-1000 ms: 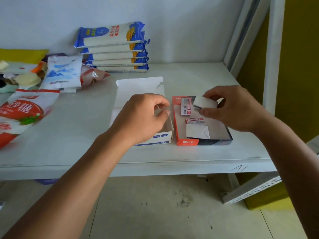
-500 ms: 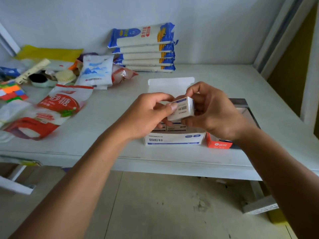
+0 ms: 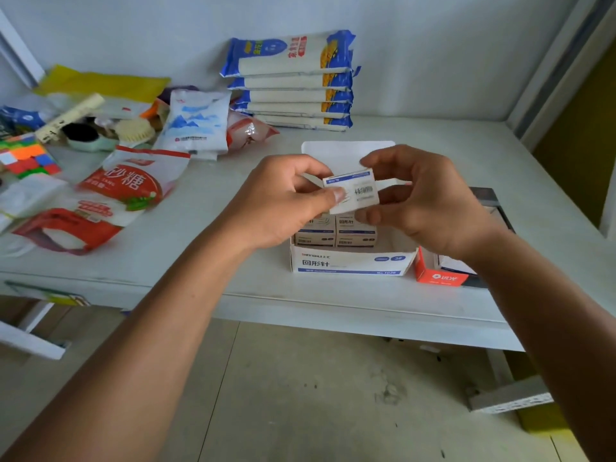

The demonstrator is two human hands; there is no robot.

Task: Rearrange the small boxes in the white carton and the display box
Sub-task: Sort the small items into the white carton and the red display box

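Note:
A small white box (image 3: pixel 354 191) with a blue stripe and a barcode hangs above the white carton (image 3: pixel 350 261). Both hands pinch it: my left hand (image 3: pixel 283 201) holds its left end, my right hand (image 3: pixel 423 201) holds its right side and underside. Inside the carton two more small boxes (image 3: pixel 335 233) stand side by side at the back, partly hidden by my hands. The carton's open flap (image 3: pixel 346 153) lies flat behind it. The orange and black display box (image 3: pixel 440 271) sits right of the carton, mostly covered by my right forearm.
Everything rests on a white shelf (image 3: pixel 206 248). A stack of blue and white packets (image 3: pixel 293 81) stands at the back wall. Red and white sugar bags (image 3: pixel 110 198), a white pouch (image 3: pixel 196 125), a coloured cube (image 3: pixel 26 158) and a brush (image 3: pixel 133 131) crowd the left side.
My right hand carried a small box from the display box leftward over the white carton. My left hand rose from the carton and took hold of it. The box has turned, barcode now facing me.

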